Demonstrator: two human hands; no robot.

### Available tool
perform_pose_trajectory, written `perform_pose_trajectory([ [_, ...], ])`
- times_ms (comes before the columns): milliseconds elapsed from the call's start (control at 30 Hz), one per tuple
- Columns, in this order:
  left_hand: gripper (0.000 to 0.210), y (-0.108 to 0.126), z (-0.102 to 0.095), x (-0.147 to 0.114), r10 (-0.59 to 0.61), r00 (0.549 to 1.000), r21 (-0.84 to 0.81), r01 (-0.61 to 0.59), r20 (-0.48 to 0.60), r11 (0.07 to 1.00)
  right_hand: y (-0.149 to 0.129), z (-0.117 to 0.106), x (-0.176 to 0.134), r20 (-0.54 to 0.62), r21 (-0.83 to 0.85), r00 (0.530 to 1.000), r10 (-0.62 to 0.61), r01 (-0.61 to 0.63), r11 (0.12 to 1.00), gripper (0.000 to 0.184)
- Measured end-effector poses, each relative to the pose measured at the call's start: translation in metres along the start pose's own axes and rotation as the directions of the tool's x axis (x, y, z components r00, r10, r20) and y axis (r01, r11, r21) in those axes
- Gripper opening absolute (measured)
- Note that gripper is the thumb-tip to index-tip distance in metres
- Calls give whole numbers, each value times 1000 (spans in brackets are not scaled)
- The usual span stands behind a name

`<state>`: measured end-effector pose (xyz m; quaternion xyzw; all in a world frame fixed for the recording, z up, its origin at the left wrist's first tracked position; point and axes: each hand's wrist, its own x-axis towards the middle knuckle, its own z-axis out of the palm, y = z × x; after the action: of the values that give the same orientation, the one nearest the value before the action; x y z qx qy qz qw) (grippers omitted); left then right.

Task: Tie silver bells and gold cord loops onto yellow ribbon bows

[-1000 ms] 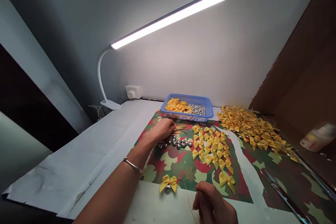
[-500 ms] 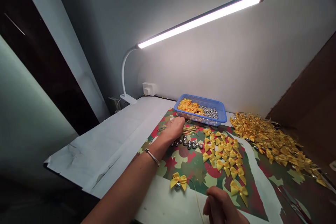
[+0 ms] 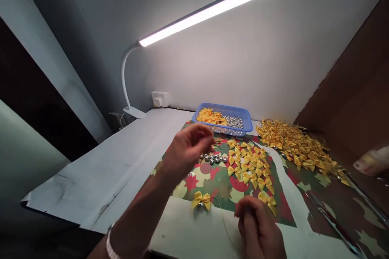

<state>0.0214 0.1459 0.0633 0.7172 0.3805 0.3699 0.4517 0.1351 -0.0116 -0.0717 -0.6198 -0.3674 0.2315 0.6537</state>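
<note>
My left hand (image 3: 190,149) is raised over the patterned sheet, thumb and fingers curled together; what they pinch, if anything, is too small to make out. Just beyond it lie thin gold strands (image 3: 223,140) and a cluster of silver bells (image 3: 215,158). My right hand (image 3: 258,226) is closed at the front edge, its fingertips pressed together with their contents hidden. A thin pale cord (image 3: 224,222) curves down beside it. To its left lies a yellow ribbon bow (image 3: 201,199) with a silver bell under its knot. Rows of yellow bows (image 3: 249,166) lie behind my right hand.
A blue basket (image 3: 247,125) at the back holds yellow bows and silver bells. A large pile of gold bows with cords (image 3: 298,143) lies right. A long metal tool (image 3: 331,218) rests at the right front. A lit lamp (image 3: 212,8) hangs above.
My left hand has lifted from the gold strands and come back toward me, its palm side turning into view. My right hand stays closed near the front edge. The whole view has shifted slightly.
</note>
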Motion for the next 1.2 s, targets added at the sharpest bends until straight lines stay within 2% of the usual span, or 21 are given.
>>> perform_pose_trajectory([
  [100,14,-2,16,-55,-87,985,-159,111,151,981,-8,-5,7,152,160,981,117,-141,977,39],
  [133,16,-5,22,-69,-123,976,-216,161,179,963,-10,-6,9,240,226,957,164,-219,949,43],
  [167,16,-8,26,-81,-202,950,-320,274,238,907,-12,-7,11,336,285,921,196,-298,911,49],
  [233,17,-16,33,-96,-291,908,-428,401,300,810,-17,-7,15,491,360,843,221,-427,830,58],
  [300,16,-24,36,-103,-319,876,-474,467,362,746,-22,-7,18,529,378,814,239,-478,793,58],
  [433,18,-32,36,-107,-314,840,-508,524,443,684,-29,-6,21,438,350,852,288,-457,818,45],
  [567,21,-27,32,-111,-339,838,-503,532,427,681,-31,-4,21,361,245,903,233,-333,911,44],
  [700,13,-17,28,-114,-304,865,-477,479,399,737,-30,-4,21,265,84,962,68,-93,992,36],
  [800,6,-15,27,-115,-330,875,-435,466,353,770,-27,-5,20,241,-10,969,-59,64,998,25],
  [867,13,-15,27,-116,-314,912,-414,401,264,817,-25,-6,20,236,-51,963,-133,149,987,22],
  [933,21,-16,26,-116,-270,943,-414,329,197,849,-24,-7,20,228,-78,952,-205,227,971,22],
  [967,24,-16,26,-116,-255,946,-422,318,199,849,-23,-8,20,224,-85,946,-234,258,962,23],
  [1033,25,-17,26,-116,-265,924,-447,368,276,815,-25,-11,20,219,-97,923,-316,343,934,26],
  [1100,21,-18,28,-116,-286,880,-469,450,379,760,-28,-14,20,222,-116,869,-443,475,873,30],
  [1200,21,-19,31,-115,-333,834,-480,532,440,698,-35,-20,20,260,-148,747,-612,657,740,42],
])
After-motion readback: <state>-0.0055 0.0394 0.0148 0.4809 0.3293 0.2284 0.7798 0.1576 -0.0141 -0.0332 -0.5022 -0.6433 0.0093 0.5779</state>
